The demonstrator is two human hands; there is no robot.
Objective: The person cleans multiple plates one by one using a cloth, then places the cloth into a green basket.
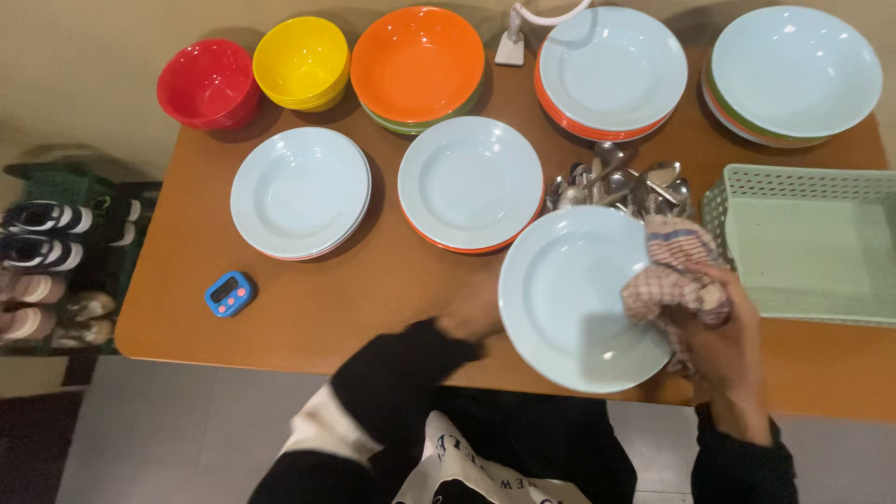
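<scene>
Gripping a checked cloth [674,275], the right hand [719,341] is pressed onto the right rim of a pale blue plate [569,299], which is clasped at its left edge by the left hand [471,313]. Wiping is judged to be under way. Beyond the plate a heap of spoons [616,184] is seen on the table [373,289]; right of the plate, a green basket [807,245]. Turning the plate is likely called for next.

Left hand [471,313] half hidden, right hand [714,331] in closed grip.
</scene>
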